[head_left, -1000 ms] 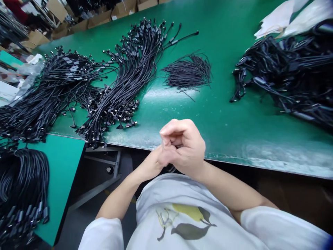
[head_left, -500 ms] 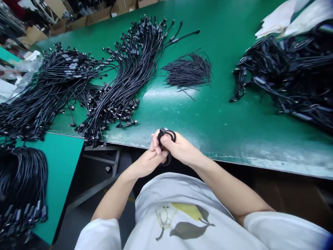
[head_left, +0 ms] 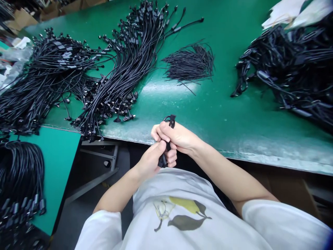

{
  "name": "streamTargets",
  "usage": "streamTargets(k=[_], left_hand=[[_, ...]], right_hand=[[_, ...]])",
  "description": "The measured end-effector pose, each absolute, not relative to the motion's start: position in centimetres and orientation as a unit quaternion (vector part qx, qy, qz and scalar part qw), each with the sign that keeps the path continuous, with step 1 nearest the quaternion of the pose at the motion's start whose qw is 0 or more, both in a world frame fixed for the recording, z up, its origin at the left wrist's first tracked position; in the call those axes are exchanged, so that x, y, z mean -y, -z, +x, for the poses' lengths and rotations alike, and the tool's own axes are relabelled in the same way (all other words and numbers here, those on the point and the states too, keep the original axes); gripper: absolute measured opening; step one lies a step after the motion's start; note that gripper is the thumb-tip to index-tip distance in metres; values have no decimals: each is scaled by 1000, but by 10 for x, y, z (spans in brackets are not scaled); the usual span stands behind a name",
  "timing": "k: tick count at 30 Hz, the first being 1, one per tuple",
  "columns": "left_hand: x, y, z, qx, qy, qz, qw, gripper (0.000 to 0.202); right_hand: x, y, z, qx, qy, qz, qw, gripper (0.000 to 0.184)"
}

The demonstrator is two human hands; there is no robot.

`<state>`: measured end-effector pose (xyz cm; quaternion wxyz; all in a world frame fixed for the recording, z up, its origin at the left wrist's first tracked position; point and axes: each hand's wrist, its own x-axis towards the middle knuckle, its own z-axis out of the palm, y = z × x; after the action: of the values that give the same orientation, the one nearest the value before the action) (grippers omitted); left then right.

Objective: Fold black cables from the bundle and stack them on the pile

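Both hands met just over the near edge of the counter, in front of the person's white shirt. The right hand had its grip closed around a coiled black cable. One loop and a plug stuck out above the knuckles. The left hand came up from below, its grip pinched shut on the lower end of the same cable, thumb pressed against the right hand's fingers.

Cardboard boxes stood at the far left corner; what they held could not be made out.

Past the hands, a wide stretch of green counter ran up to a small heap of thin ties. A long bundle of cables lay to the left of it, its plugs reaching the counter's near edge. A bigger pile lay further left. A tangled heap filled the right side, well apart from the hands. A lower side counter at the left carried more cables.
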<state>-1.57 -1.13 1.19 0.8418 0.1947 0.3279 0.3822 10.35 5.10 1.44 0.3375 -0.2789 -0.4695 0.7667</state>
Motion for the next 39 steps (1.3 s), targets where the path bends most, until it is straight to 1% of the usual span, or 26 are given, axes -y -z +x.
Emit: streamTargets(k=[2, 5, 6, 8, 10, 12, 13, 15, 17, 19, 21, 23, 24, 25, 27, 29, 30, 32, 33, 34, 35, 37, 38, 39], left_hand=[[11, -10, -13, -334, -399, 224, 824, 44], [12, -2, -9, -341, -397, 262, 811, 45], [12, 1, -8, -353, -402, 278, 798, 44], [10, 8, -5, -381, -423, 310, 762, 40], [2, 11, -5, -400, -463, 306, 729, 37], [-9, 9, -8, -403, -530, 249, 703, 33], [-15, 6, -10, -402, -570, 211, 685, 31], [-24, 1, -15, -395, -628, 152, 653, 28], [-29, -3, -18, -385, -639, 133, 652, 29], [-30, -4, -19, -377, -630, 132, 666, 32], [-28, -2, -18, -377, -625, 133, 670, 32], [-26, 1, -16, -388, -624, 132, 665, 31], [-26, 2, -16, -393, -624, 132, 662, 31], [-26, 2, -15, -394, -624, 134, 661, 31], [-27, 1, -15, -391, -624, 141, 662, 30], [-29, -1, -16, -389, -625, 156, 658, 30], [-29, -2, -18, -392, -627, 167, 652, 30], [-29, -1, -21, -404, -629, 201, 633, 29], [-27, 0, -22, -408, -626, 226, 625, 29], [-25, 2, -22, -411, -617, 256, 621, 29], [-22, 4, -22, -412, -598, 291, 622, 29], [-16, 9, -19, -419, -530, 367, 639, 31], [-12, 10, -17, -418, -487, 399, 655, 32], [-10, 10, -16, -410, -445, 419, 677, 33]], right_hand=[[-51, -15, 102, 454, -774, -308, 316, 66], [-53, -15, 102, 461, -780, -307, 292, 65], [-55, -14, 102, 470, -771, -312, 295, 64], [-57, -12, 104, 506, -723, -352, 312, 55], [-57, -8, 108, 557, -623, -412, 363, 46], [-52, -4, 113, 629, -472, -452, 422, 49], [-47, -2, 114, 674, -390, -451, 435, 50], [-37, 3, 114, 776, -235, -416, 412, 43], [-28, 9, 110, 853, -106, -365, 358, 28], [-25, 15, 104, 883, -14, -341, 324, 19], [-27, 21, 98, 884, 32, -344, 314, 19], [-30, 22, 93, 877, 14, -366, 311, 24], [-31, 22, 92, 865, -22, -389, 316, 26], [-32, 20, 92, 847, -78, -416, 321, 27], [-33, 13, 94, 792, -244, -461, 317, 25], [-34, 5, 100, 726, -411, -474, 282, 22], [-35, 1, 104, 703, -462, -474, 258, 19], [-41, -4, 114, 682, -487, -493, 233, 14], [-45, -5, 119, 673, -480, -505, 249, 12], [-49, -7, 123, 659, -480, -505, 284, 14], [-53, -9, 126, 638, -498, -487, 328, 21], [-58, -14, 128, 578, -581, -410, 400, 43], [-59, -17, 127, 544, -629, -369, 414, 51], [-59, -21, 125, 508, -673, -338, 418, 52]])
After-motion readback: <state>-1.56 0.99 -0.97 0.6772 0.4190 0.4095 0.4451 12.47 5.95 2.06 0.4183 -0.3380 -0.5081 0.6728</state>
